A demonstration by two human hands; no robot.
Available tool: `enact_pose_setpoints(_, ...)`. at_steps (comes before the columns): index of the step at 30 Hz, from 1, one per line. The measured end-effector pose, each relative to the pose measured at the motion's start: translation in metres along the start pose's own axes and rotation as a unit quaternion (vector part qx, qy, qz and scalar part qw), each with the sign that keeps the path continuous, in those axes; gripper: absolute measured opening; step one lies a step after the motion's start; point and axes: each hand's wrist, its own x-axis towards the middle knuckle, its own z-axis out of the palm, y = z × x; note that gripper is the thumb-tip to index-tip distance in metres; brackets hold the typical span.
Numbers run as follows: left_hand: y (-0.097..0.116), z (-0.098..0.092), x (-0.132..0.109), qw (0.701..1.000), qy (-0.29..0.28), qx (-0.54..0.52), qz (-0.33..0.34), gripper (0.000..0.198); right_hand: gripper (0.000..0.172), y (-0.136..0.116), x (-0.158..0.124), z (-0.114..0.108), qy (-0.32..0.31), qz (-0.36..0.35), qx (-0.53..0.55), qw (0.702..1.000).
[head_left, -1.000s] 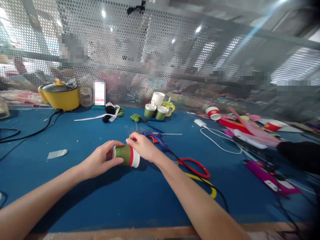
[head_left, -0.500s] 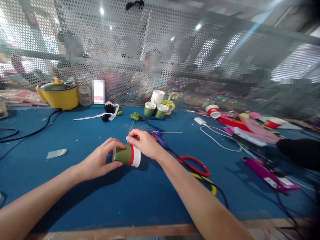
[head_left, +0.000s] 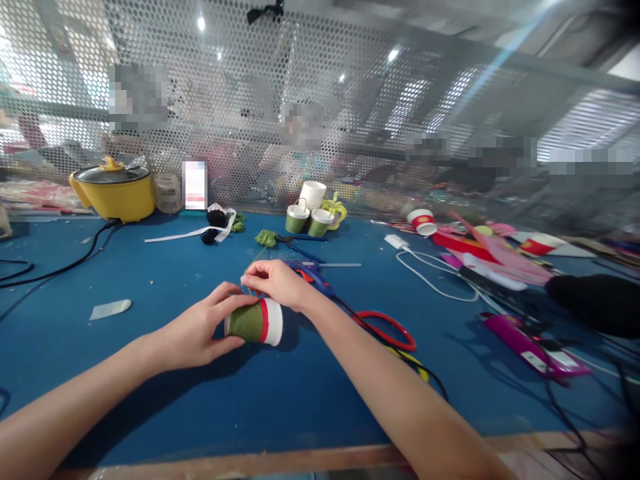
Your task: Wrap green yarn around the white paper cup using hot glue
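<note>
My left hand (head_left: pixel 207 327) is closed around a paper cup (head_left: pixel 251 323) that lies on its side, its white end pointing right. Green yarn wraps most of the cup, and a red band shows beside the white part. Just above the cup, my right hand (head_left: pixel 275 283) pinches a strand of green yarn (head_left: pixel 261 254). The strand runs back to a small green yarn bundle (head_left: pixel 266 238) on the blue table (head_left: pixel 215 407). Close behind my right hand lies a blue glue gun (head_left: pixel 316 277).
Two green-wrapped cups (head_left: pixel 297 219) and a white cup (head_left: pixel 313 195) stand at the back. A yellow pot (head_left: pixel 117 197) is at the back left. To the right lie a red ring (head_left: pixel 393 330), a white cable (head_left: pixel 435 287) and a purple box (head_left: pixel 515 343). A perforated metal screen (head_left: pixel 225 120) closes the far side.
My right hand has moved slightly left along the cup with the yarn. The cup is turned a little, and my left hand still holds it.
</note>
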Motion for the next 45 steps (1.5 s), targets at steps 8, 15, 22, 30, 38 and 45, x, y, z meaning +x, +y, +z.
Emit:
enact_pose_setpoints(8,0.003,0.000,0.001,1.000,-0.008,0.012,0.003,0.049,0.017,-0.010,0.045,-0.016,0.076,0.077,0.035,0.993)
enact_pose_setpoints(15,0.004,0.001,0.000,1.000,-0.018,-0.009,-0.004,0.052,0.033,-0.018,0.106,-0.060,0.153,0.113,0.050,0.981)
enact_pose_setpoints(22,0.004,0.002,0.002,0.999,-0.022,-0.020,-0.012,0.052,0.033,-0.044,0.138,-0.080,0.229,0.023,-0.015,0.973)
enact_pose_setpoints(30,0.005,0.002,0.001,0.999,-0.026,-0.041,-0.011,0.052,0.014,-0.064,0.129,-0.077,0.112,-0.010,-0.204,0.973)
enact_pose_setpoints(38,0.003,0.004,0.002,0.999,-0.010,-0.041,-0.003,0.055,0.016,-0.050,0.077,-0.075,0.086,0.037,-0.405,0.910)
enact_pose_setpoints(45,0.003,0.002,0.004,1.000,0.002,-0.029,0.003,0.055,0.015,-0.003,0.003,-0.097,0.145,0.131,-0.494,0.847)
